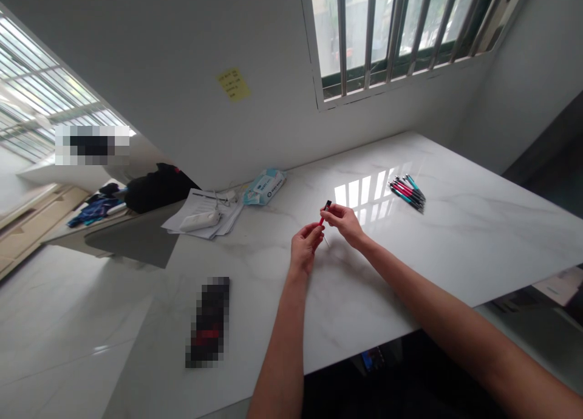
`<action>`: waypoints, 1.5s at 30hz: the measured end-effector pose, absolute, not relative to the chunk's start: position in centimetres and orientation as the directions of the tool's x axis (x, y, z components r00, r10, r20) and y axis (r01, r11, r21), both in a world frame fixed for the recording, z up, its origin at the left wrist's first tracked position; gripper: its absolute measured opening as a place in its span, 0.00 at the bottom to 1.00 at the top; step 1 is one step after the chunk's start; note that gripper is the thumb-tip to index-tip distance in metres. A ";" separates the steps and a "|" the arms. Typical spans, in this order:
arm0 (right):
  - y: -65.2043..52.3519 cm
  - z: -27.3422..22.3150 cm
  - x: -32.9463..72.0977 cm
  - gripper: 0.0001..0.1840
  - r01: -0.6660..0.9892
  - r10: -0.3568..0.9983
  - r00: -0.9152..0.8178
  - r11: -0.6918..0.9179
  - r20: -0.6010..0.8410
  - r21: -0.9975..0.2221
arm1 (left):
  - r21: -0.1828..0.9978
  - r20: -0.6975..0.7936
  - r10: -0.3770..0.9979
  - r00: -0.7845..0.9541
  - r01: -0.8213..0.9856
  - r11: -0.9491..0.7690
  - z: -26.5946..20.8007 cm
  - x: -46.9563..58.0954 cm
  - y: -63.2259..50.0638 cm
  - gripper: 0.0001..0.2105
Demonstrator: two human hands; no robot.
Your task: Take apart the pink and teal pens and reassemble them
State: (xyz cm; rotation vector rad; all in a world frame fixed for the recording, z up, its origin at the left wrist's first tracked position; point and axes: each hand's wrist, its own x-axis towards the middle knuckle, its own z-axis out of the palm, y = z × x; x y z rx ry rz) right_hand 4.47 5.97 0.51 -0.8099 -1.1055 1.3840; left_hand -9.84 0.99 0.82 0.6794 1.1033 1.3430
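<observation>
Both my hands meet over the middle of the white marbled table point(364, 297). Between them is a red pen point(322, 221) with a black end pointing up and away from me. My left hand point(306, 244) pinches its lower red part. The fingers of my right hand point(342, 220) are closed round the upper part, just below the black end point(328, 205). A thin whitish stick point(327, 241) shows just below my hands; whether it is held or lies on the table I cannot tell. To the right lies a loose pile of red, teal and black pens point(407, 192).
At the back left are a wipes packet point(265, 186), papers point(232, 220) and a white device point(200, 220) with a cable. A blurred dark object point(208, 322) lies at the front left. A yellow note point(234, 84) is stuck to the wall, left of a barred window point(387, 36).
</observation>
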 end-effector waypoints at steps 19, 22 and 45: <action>6.6 0.0 6.2 0.08 0.309 0.989 -0.018 0.145 0.147 -0.940 | 0.996 -0.074 0.925 -0.373 -0.082 0.046 -0.2 -11.6 1.8 0.20; 6.3 -0.3 6.2 0.05 0.619 0.992 -0.070 0.127 0.106 -0.775 | 0.998 -0.006 0.934 -0.356 0.052 0.027 -0.5 -11.7 1.9 0.18; 6.2 -0.8 6.5 0.08 0.751 0.974 -0.210 0.216 0.084 -0.625 | 0.702 0.184 0.957 -0.225 0.712 0.032 0.5 -11.6 0.8 0.03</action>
